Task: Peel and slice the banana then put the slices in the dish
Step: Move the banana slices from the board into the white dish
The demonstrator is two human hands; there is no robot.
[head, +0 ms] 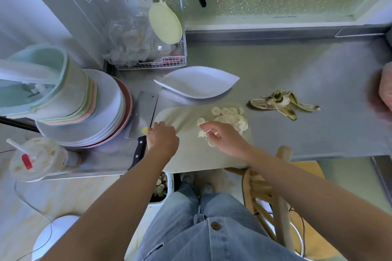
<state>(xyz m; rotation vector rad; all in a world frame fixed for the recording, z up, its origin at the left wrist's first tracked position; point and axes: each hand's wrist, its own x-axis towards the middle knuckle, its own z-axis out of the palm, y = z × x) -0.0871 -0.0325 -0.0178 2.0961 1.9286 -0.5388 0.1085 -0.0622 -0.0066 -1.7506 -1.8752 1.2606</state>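
Note:
A pile of banana slices (232, 117) lies on the right half of the pale cutting board (186, 116). My right hand (224, 137) reaches over the near edge of the pile, its fingers curled down and pinching a few slices. My left hand (163, 140) rests on the board's left edge with loosely curled fingers, holding nothing that I can see. Just left of it a cleaver (144, 112) lies flat on the counter, black handle toward me. Behind the board stands the white dish (197, 82) with nothing in it. The banana peel (282, 104) lies to the right.
Stacked plates (106, 121) with a pile of coloured bowls on top fill the left of the steel counter. A lidded drink cup (38, 159) stands near its front-left corner. A wire rack (152, 63) sits at the back. A blurred hand (385, 91) shows at the right edge. A wooden chair (265, 193) stands below.

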